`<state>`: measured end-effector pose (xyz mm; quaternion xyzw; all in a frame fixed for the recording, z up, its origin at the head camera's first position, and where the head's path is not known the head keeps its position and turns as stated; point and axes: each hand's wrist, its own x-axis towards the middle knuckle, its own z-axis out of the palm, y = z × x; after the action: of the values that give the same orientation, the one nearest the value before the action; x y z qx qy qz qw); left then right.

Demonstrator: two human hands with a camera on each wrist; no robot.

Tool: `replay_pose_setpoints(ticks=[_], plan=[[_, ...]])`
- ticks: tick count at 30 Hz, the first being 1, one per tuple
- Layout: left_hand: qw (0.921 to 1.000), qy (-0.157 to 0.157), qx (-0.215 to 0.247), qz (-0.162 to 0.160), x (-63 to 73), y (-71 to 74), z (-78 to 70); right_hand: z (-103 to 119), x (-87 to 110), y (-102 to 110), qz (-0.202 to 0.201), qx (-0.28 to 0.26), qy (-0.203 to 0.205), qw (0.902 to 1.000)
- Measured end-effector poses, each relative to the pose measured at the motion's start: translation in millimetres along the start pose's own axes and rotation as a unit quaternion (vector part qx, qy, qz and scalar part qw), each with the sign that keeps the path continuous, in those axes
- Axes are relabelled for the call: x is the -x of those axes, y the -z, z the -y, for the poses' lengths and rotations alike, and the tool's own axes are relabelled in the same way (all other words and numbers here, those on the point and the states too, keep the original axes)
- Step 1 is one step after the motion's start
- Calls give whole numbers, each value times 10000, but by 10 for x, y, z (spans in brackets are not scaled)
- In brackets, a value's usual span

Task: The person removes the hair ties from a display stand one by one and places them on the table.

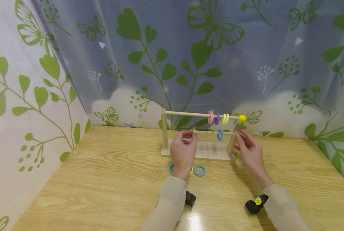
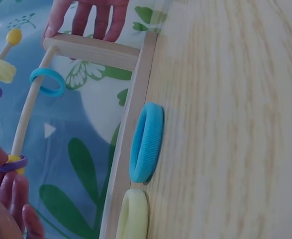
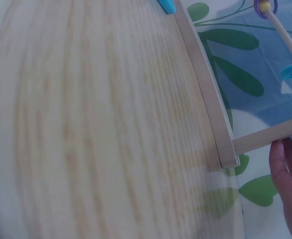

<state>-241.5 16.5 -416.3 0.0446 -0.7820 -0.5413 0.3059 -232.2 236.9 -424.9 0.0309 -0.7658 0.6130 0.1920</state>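
A wooden rack [image 1: 210,150] with two rods, one above the other, stands on the table. My left hand [image 1: 184,150] pinches a purple hair tie [image 2: 20,164] at the yellow ball on the lower rod's left end. The tie loops around that ball. Farther right on the same rod hangs a blue hair tie [image 1: 219,135]. My right hand [image 1: 250,150] holds the top of the short right post [image 1: 232,142], its fingers against the wood. Pink [image 1: 211,118], purple [image 1: 217,119] and pale yellow [image 1: 225,119] hair ties hang on the upper rod.
In front of the rack lie a blue hair tie [image 1: 199,170], a second blue one [image 1: 171,169] and a pale yellow one [image 2: 134,215], partly hidden by my left wrist in the head view. A patterned curtain [image 1: 160,64] hangs behind the wooden table [image 1: 117,179].
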Motion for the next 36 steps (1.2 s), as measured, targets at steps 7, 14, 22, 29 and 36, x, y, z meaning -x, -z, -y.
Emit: replay_pose_setpoints(ticks=[7,14,22,29,36], plan=[[9996,219,188,-22,-31,24,29,-1,-2,-1,-12,31,-19,10000],[9989,425,213,-52,-63,69,42,-2,-1,-1,-2,-11,1,10000],[9987,361,355,-39,-90,122,62,-6,-1,2,-6,-29,33,10000],[9987,324,394,12,-117,200,76,-6,-5,5,-14,-80,17,10000],[9981,399,436,160,-142,278,134,-7,-3,3,-22,-69,74,9999]])
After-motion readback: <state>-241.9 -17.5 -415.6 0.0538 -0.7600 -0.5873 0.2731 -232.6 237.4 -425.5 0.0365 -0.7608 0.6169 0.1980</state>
